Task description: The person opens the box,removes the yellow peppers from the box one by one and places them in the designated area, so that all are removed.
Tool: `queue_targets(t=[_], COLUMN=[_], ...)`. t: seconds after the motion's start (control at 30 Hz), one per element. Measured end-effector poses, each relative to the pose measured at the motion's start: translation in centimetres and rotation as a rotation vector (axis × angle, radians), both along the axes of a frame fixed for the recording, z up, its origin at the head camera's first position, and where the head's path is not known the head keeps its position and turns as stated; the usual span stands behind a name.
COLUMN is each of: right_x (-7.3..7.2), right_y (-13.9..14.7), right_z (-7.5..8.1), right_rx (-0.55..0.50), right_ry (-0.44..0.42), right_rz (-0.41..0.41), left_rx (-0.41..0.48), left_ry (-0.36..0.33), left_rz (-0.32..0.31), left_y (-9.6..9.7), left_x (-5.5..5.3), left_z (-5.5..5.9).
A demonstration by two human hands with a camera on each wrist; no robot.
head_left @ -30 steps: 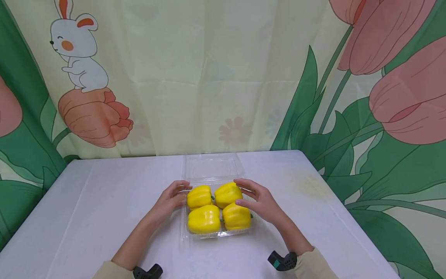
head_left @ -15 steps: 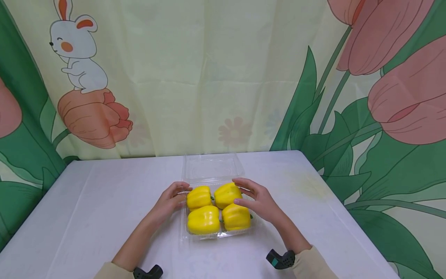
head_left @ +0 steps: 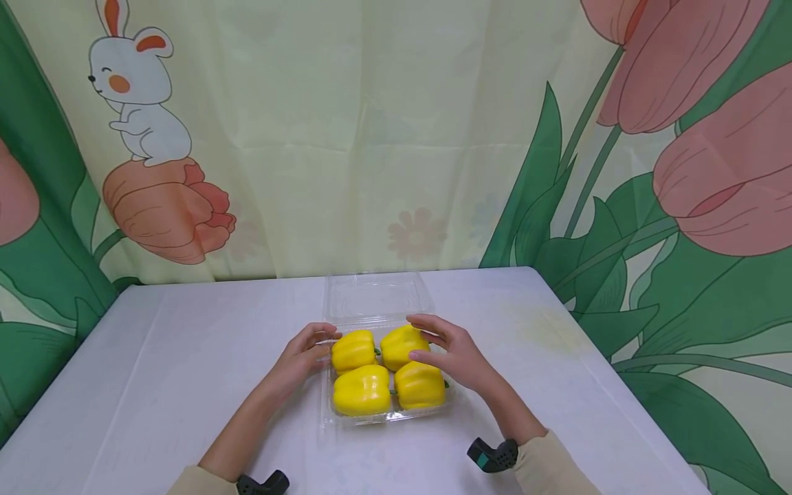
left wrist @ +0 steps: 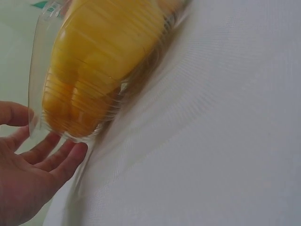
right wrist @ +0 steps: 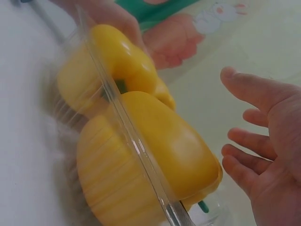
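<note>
Several yellow bell peppers (head_left: pixel 361 390) sit in two rows in a clear plastic clamshell container (head_left: pixel 388 417), its lid (head_left: pixel 379 298) laid back at the far side. My left hand (head_left: pixel 304 352) is at the container's left edge; in the left wrist view my thumb and fingertips (left wrist: pixel 77 149) hold its clear rim and outer wall. Over the right side hovers my right hand (head_left: pixel 454 354), fingers spread and loosely bent, with nothing in it. The right wrist view shows this hand apart from the nearest pepper (right wrist: pixel 160 141). Green stems stick out sideways.
A white-covered table (head_left: pixel 204 344) bears the container near its middle. Behind it hangs a pale curtain (head_left: pixel 297 137) printed with a rabbit, a carrot and tulips. Black devices (head_left: pixel 493 455) are strapped to both wrists.
My right hand has shifted slightly left over the right-hand peppers. The left hand, the container and the peppers have stayed where they were.
</note>
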State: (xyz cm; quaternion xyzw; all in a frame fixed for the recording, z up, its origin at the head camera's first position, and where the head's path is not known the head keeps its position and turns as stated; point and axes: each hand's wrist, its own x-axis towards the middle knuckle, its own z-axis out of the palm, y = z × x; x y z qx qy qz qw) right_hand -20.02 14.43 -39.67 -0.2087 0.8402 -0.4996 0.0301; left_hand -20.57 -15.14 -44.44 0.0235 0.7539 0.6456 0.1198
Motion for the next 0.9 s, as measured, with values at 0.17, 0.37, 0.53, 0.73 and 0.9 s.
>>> queue_targets(t=[0.17, 0.37, 0.53, 0.73, 0.9], right_x=[0.0, -0.1, -0.3, -0.3, -0.3], right_y=[-0.4, -0.9, -1.1, -1.4, -1.7], right_z=[0.2, 0.1, 0.0, 0.1, 0.1], right_rx=[0.007, 0.001, 0.004, 0.010, 0.021], right_ry=[-0.009, -0.031, -0.039, -0.031, -0.024], right_rz=[-0.007, -0.013, -0.012, -0.001, -0.007], left_rx=[0.007, 0.010, 0.020, 0.026, 0.023], left_ry=[0.000, 0.000, 0.008, 0.006, 0.003], left_rz=[0.002, 0.000, -0.002, -0.002, 0.001], left_y=[0.0, 0.0, -0.1, -0.1, -0.1], left_x=[0.0, 0.0, 0.1, 0.0, 0.0], left_z=[0.0, -0.1, -0.1, -0.3, -0.3])
